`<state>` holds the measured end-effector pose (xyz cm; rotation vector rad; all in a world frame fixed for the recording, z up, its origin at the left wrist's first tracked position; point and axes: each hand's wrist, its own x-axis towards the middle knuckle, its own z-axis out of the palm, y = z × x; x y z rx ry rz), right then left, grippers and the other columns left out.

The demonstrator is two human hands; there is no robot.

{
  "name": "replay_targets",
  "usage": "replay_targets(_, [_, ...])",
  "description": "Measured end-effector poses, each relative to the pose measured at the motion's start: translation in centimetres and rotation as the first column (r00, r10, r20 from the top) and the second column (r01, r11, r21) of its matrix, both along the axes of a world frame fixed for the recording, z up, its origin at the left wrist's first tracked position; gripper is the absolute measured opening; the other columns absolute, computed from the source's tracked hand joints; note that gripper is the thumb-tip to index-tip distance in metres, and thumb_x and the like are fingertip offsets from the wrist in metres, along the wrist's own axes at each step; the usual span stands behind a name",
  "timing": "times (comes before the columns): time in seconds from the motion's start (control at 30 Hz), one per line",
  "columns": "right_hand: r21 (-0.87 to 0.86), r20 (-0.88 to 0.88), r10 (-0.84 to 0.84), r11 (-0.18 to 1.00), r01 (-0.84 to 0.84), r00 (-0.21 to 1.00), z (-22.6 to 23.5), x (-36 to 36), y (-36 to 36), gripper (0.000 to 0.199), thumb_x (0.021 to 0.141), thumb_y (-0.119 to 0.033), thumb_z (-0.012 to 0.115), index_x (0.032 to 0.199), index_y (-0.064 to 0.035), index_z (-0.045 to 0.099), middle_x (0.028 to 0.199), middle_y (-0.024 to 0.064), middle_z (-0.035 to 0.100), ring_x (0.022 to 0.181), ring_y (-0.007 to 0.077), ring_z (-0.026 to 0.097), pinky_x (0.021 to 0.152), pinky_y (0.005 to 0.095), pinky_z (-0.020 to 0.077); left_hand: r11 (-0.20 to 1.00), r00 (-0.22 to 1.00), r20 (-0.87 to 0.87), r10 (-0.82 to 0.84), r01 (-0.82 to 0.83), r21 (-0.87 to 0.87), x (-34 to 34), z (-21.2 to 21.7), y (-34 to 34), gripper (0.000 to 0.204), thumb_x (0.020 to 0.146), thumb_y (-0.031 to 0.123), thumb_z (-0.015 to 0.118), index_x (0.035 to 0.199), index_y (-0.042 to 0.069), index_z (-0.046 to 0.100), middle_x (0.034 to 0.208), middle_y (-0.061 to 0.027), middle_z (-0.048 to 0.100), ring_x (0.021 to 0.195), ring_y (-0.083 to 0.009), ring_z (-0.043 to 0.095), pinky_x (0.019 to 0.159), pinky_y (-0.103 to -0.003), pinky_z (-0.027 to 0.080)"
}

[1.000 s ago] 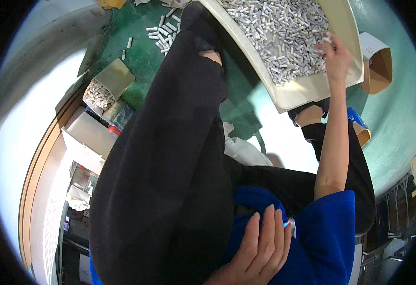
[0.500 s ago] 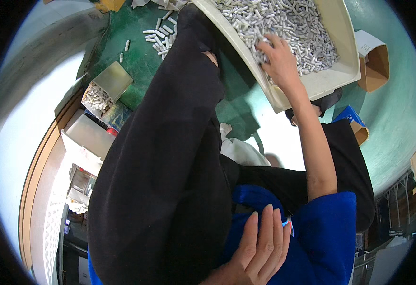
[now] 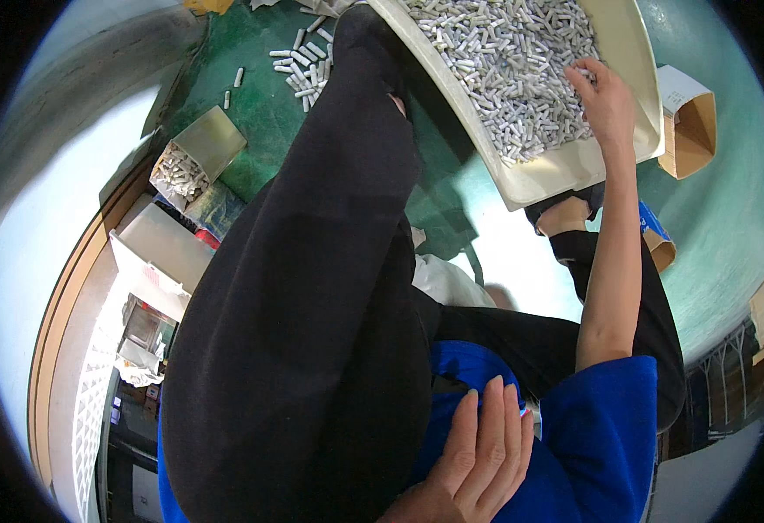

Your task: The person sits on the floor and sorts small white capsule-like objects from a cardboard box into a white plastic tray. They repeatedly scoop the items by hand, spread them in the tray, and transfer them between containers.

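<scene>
A cream plastic tub stands on the floor in front of me, with a thick layer of small whitish cylindrical pieces in it. My right hand reaches over the tub's right part. Its fingers are bent and apart, with the tips at the top of the pieces near the right wall; no piece shows in its grasp. Close to my body, my left hand lies against my blue shirt, fingers stretched out and holding nothing.
Loose cylindrical pieces lie on the green floor left of my leg. An open box of similar pieces and a white bin stand at the left. Right of the tub are a brown carton and a blue box.
My right hand has moved rightward across the tub, from the pieces near the left wall to those near the right wall. My left hand stays in place.
</scene>
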<state>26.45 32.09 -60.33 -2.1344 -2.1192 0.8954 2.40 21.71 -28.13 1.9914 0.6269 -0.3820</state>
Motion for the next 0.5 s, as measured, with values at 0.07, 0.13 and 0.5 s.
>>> replay_targets(0.07, [0.021,0.054,0.052,0.998,-0.053,0.997,0.6,-1.3,1.4,0.029,0.080,-0.037,0.059,0.090,-0.0102,0.064,0.066,0.0112,0.059,0.072,0.0302,0.060,0.064,0.0402,0.0441,0.999,0.999,-0.016,-0.041,0.040,-0.036,0.1,0.1,0.6,0.036,0.090,0.030,0.050,0.115,0.005,0.057,0.114,-0.0224,0.057,0.114,-0.0379,0.051,0.097,-0.056,0.035])
replay_targets(0.13, [-0.054,0.135,0.091,0.995,-0.084,0.987,1.6,-3.8,3.1,0.022,0.079,-0.030,0.060,0.090,-0.0115,0.064,0.077,0.0100,0.061,0.081,0.0286,0.060,0.066,0.0395,0.0446,0.999,0.999,-0.012,0.034,-0.034,0.029,0.2,0.1,0.1,0.037,0.089,0.026,0.047,0.115,0.000,0.054,0.114,-0.0249,0.055,0.113,-0.0399,0.050,0.096,-0.056,0.036])
replay_targets(0.5, [0.323,0.106,0.672,0.674,-0.665,0.733,-2.6,-9.7,-0.6,0.031,0.061,-0.010,0.071,0.090,-0.0089,0.062,0.116,0.0053,0.050,0.112,0.0278,0.048,0.083,0.0486,0.0427,0.978,0.993,-0.007,0.117,-0.115,0.172,0.2,0.1,-0.8,0.039,0.086,0.019,0.040,0.114,-0.007,0.051,0.115,-0.0289,0.052,0.111,-0.0426,0.049,0.093,-0.055,0.041])
